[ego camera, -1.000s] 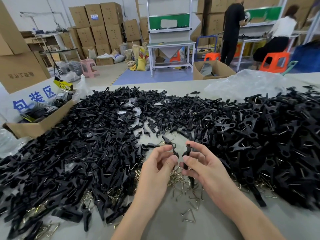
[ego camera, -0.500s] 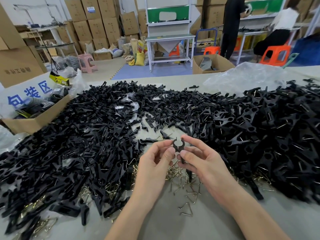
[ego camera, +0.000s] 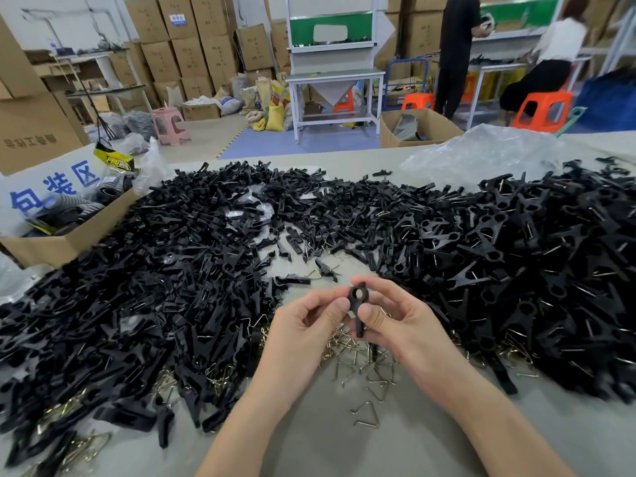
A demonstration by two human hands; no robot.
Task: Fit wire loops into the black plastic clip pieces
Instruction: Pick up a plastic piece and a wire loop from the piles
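clip pieces (ego camera: 358,301) are sitting mated just above the tabletop (ego camera: 327,442), and you are pinching them with both your left hand (ego camera: 306,325) and right hand (ego camera: 402,321). no wire seems to be showing in them yet. loops (ego camera: 364,376) are lying below, a big loose pile (ego camera: 137,287) is waiting on the left, and fitted-looking clips (ego camera: 516,270) are heaping on the right.

Warehouse room, white wall (ego camera: 69,15) at far left. Brown cardboard boxes (ego camera: 179,39) stacked high along back. White workbench (ego camera: 335,75) with green back panel at centre, on blue floor mat (ego camera: 309,144). Pink stool (ego camera: 170,125) left of it, orange stools (ego camera: 542,108) right. Sacks (ego camera: 272,105) heaped beside bench.
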